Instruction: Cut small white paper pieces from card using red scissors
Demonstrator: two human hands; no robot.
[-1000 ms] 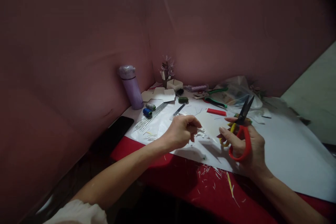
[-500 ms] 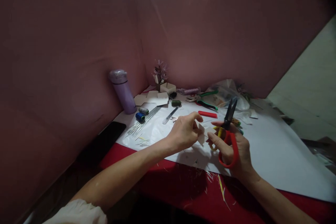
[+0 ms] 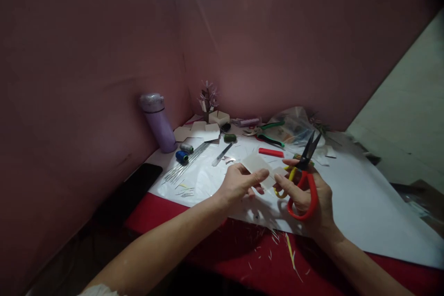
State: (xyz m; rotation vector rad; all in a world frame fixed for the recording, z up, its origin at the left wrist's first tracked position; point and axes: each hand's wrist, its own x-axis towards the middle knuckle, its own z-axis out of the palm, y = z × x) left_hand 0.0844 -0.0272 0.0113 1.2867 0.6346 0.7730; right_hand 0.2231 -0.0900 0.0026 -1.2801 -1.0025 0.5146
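Shifted since 0.5 s ago: left hand [image 3: 241,182] now lifting a pale paper piece [image 3: 258,166] flatter toward the camera, scissors [image 3: 302,180] tilted with the blade tips swung out toward 1 o'clock. Paper piece pinched between thumb and fingers of the left hand, held just above the white sheet [image 3: 364,203], touching or nearly touching the right hand [image 3: 308,194] at 3 o'clock of it. Right hand closed around the red and yellow scissor handles, index finger stretched toward the paper; black blades slightly parted, pointing up to 1 o'clock, not on the paper.

White sheet spread over a red tablecloth [image 3: 215,249], scattered thin paper slivers on the red cloth at 6 o'clock of the hands. Purple bottle [image 3: 157,122] upright at 10 o'clock, against the pink wall. Blue thread spool [image 3: 181,156] and grey spool just beside it, next to a bundle of thin wires [image 3: 183,164] lying at 10 o'clock of the left hand. Black phone [image 3: 133,185] flat at 9 o'clock, off the white sheet. Red bar [image 3: 271,152] lying at 12 o'clock of the paper piece. Green-handled pliers [image 3: 268,132] farther back at 12 o'clock, beside a clear plastic bag [image 3: 294,127]. Small paper tree in a box [image 3: 210,106] in the corner at 11 o'clock. Pen [image 3: 222,154] lying near the green spool [image 3: 229,138].
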